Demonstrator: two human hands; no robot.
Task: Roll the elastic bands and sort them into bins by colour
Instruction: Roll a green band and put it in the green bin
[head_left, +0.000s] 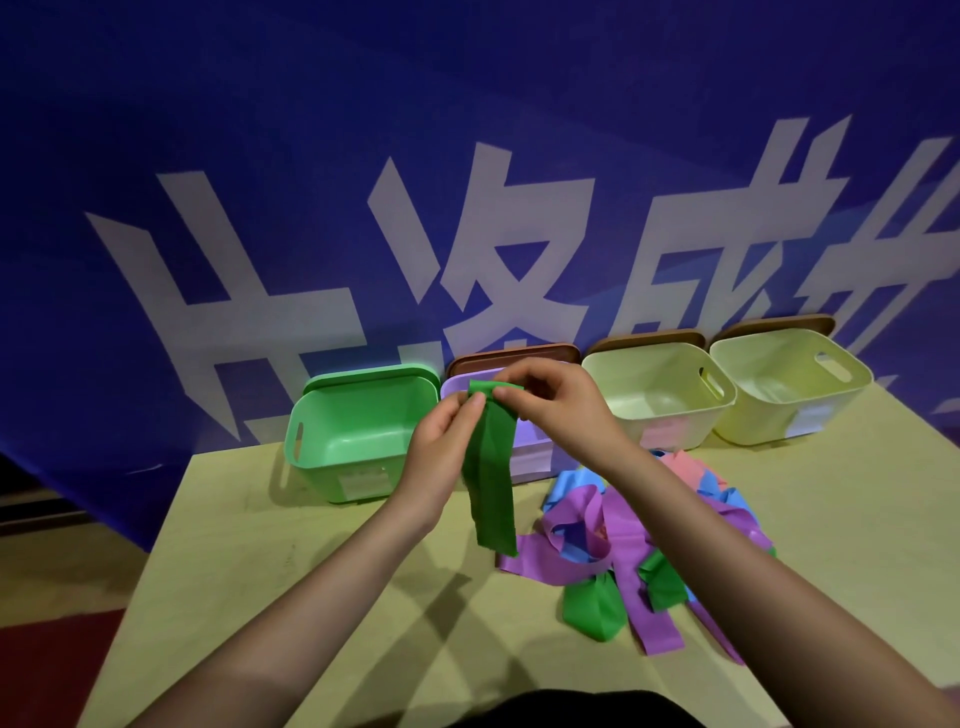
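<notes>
1. Green band (491, 467) hangs above the table (363, 597), its top end pinched by both hands.
2. Left hand (441, 441) and right hand (550, 400) grip it before the purple bin (530, 452).

Four open plastic bins in a row along the back of the tabletop (332, 597): one green bin (358, 441), one lilac bin (527, 454) largely hidden behind the hands, one cream bin (660, 400), one pale yellow bin (789, 389). Four flat lids standing behind them — one green lid (374, 375), three brown, the first brown lid (514, 354) behind the lilac bin. One long green elastic band (491, 483) raised above the tabletop, pinched by two hands: left hand (441, 441), right hand (556, 402). One tangled heap of loose bands (639, 551) — purple, blue, pink and green, too overlapped to count singly.
</notes>
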